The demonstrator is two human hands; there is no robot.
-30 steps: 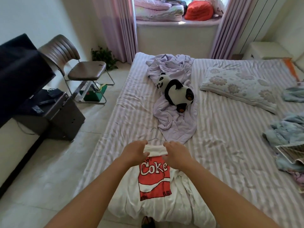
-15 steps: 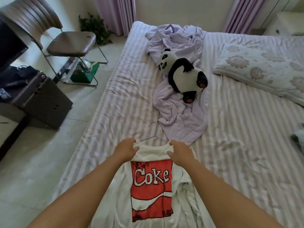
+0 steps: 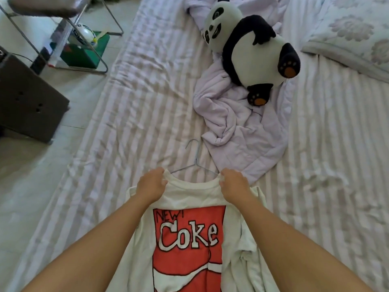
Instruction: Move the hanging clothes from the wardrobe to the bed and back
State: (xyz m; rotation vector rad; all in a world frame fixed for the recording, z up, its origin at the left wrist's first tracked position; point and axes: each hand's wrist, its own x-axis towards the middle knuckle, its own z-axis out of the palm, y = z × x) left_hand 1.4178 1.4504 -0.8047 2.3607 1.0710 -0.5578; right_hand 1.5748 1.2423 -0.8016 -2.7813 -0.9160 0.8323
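Observation:
A white T-shirt (image 3: pixel 190 197) with a red Coke print lies face up on the striped bed (image 3: pixel 134 114), near its foot end. It sits on a thin wire hanger (image 3: pixel 195 157) whose hook points up the bed. My left hand (image 3: pixel 152 185) pinches the shirt's left shoulder by the collar. My right hand (image 3: pixel 232 185) pinches the right shoulder. The collar is stretched flat between the two hands. The shirt's lower part runs out of view at the bottom.
A crumpled lilac sheet (image 3: pixel 237 127) lies just beyond the hanger, with a panda plush (image 3: pixel 252 49) on it. A flowered pillow (image 3: pixel 353 32) is at top right. On the floor to the left stand a dark cabinet (image 3: pixel 27 100), a metal-framed chair (image 3: pixel 52 11) and a green box (image 3: pixel 84 51).
My hands have spread apart along the shoulders and moved up the bed, pulling the bunched shirt out flat. The camera has tilted down and closer to the bed.

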